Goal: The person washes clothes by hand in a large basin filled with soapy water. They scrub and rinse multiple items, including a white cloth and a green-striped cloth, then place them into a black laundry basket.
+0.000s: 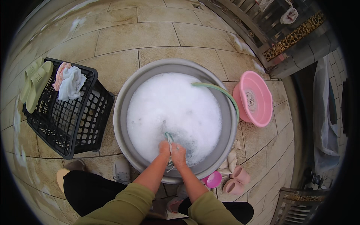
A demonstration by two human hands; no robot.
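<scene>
A large round grey basin (119,112) holds water under thick white suds (174,98). Over its near side, my left hand (164,148) and my right hand (178,154) are side by side, both closed on a green-and-white patterned cloth (169,137). One end of the cloth points away from me above the foam; another part hangs below my hands. The cloth's full shape is hidden by my fingers. A green hose (222,89) lies over the basin's right rim, its end at the suds.
An upturned black plastic crate (84,121) at left carries green slides (39,84) and wet cloths (71,83). At right are a pink basin (265,101) with a cloth inside, a magenta cup (213,179), pink slippers (237,181) and a beige cloth (229,163).
</scene>
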